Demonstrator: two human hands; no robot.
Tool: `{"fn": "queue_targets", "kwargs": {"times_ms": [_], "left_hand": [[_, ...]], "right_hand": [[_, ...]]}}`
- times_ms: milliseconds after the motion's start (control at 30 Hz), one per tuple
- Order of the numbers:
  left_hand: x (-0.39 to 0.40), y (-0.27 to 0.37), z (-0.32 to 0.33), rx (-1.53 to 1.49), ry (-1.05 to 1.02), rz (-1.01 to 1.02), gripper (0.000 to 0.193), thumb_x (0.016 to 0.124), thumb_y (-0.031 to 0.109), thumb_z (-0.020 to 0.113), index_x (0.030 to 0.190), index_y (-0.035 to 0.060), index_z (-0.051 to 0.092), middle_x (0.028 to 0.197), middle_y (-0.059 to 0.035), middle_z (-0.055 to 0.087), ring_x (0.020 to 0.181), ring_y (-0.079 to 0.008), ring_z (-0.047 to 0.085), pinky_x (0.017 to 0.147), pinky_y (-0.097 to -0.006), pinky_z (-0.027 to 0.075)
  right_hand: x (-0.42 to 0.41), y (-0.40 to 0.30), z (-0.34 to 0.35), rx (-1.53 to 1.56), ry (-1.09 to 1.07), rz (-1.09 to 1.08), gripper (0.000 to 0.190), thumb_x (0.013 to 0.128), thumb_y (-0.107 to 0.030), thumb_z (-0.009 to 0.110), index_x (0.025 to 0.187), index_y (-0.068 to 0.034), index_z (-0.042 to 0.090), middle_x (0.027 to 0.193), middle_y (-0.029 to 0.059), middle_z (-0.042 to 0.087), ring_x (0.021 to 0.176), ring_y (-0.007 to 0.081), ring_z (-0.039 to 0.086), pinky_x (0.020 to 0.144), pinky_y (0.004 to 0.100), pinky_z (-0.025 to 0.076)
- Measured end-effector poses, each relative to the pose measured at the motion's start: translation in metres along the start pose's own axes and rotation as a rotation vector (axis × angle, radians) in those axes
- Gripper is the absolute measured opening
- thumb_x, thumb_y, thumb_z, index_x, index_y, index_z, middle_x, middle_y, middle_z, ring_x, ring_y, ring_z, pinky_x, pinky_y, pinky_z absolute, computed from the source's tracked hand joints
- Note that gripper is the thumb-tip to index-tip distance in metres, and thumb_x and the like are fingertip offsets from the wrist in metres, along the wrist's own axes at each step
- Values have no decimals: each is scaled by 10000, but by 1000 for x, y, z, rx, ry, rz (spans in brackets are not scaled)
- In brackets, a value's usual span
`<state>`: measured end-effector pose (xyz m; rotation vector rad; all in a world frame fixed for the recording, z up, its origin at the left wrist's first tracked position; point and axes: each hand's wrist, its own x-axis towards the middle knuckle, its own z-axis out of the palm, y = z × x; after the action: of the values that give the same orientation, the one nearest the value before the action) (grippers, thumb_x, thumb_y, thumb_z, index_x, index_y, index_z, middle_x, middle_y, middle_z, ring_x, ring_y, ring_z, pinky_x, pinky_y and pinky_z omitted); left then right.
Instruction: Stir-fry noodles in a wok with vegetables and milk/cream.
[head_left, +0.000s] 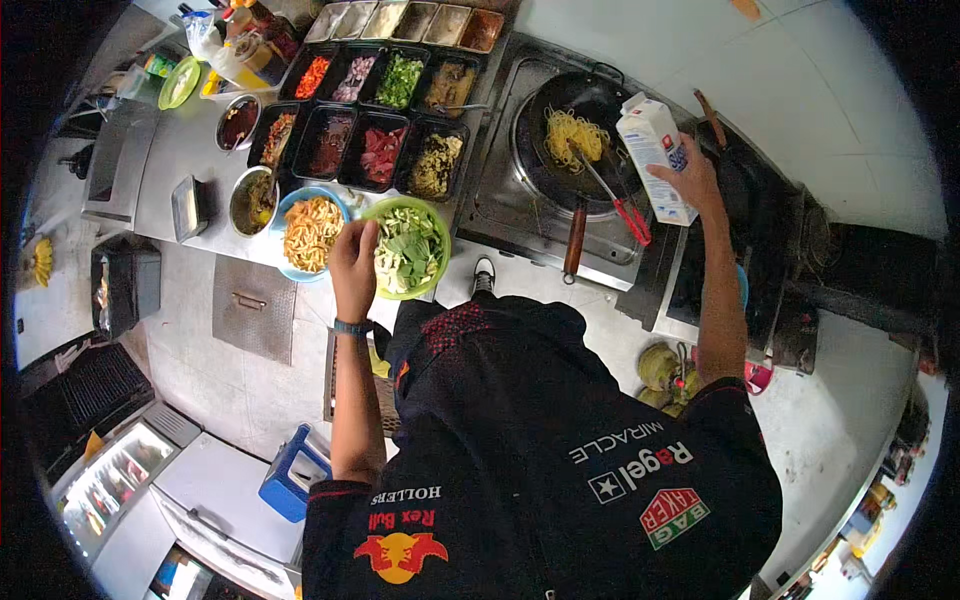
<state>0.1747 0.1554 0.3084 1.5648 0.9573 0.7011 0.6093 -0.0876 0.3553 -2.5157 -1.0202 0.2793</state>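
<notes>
My right hand (694, 176) grips a white carton (654, 157), its top tilted towards a black wok (547, 142) on the stove. Yellow noodles (574, 136) lie in the wok, and red-handled metal tongs (611, 191) rest in them with the handles over the rim. My left hand (354, 251) is raised between a blue bowl (277, 259) of light brown strips (313, 232) and a green bowl (445, 255) of chopped leafy vegetables (409, 251). Its fingers are bent together; whether anything is between them cannot be seen. The wok's wooden handle (574, 244) points towards me.
Black trays of chopped ingredients (397, 79) and small metal containers (412, 21) line the counter beside the stove. Two metal bowls (238, 124) (255, 201) and a rectangular metal container (187, 210) stand farther left. Bottles (259, 34) crowd the far left corner. Dark cookware (739, 165) lies right of the carton.
</notes>
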Motion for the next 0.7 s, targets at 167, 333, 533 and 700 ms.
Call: {"fn": "queue_targets", "kwargs": {"times_ms": [167, 333, 533, 700], "left_hand": [[-41, -32, -15, -26, 119, -97, 218, 889, 214, 524, 871, 1, 565, 719, 2, 534, 653, -58, 470, 565, -198, 373], [-47, -25, -13, 2, 126, -144, 226, 895, 225, 513, 854, 9, 565, 704, 10, 522, 645, -54, 465, 556, -200, 369], [-32, -16, -10, -34, 107, -91, 218, 889, 203, 524, 881, -11, 564, 736, 1, 540, 683, -64, 474, 609, -191, 373], [-27, -14, -3, -4, 72, -47, 207, 884, 187, 531, 877, -18, 562, 717, -2, 532, 653, -64, 466, 584, -194, 377]], "right_hand": [[16, 19, -5, -17, -96, 61, 700, 592, -366, 769, 1146, -48, 482, 979, 140, 614, 878, 274, 599, 784, 380, 461], [22, 28, -4, -69, -87, 99, 711, 587, -375, 766, 1146, -40, 483, 987, 153, 606, 871, 277, 597, 781, 373, 459], [27, 32, -9, -47, -81, 88, 709, 587, -363, 764, 1143, -25, 483, 977, 162, 608, 836, 276, 607, 764, 358, 465], [28, 33, -20, -1, -109, 104, 794, 570, -374, 771, 1191, 3, 451, 1004, 172, 603, 859, 275, 607, 775, 353, 466]]}}
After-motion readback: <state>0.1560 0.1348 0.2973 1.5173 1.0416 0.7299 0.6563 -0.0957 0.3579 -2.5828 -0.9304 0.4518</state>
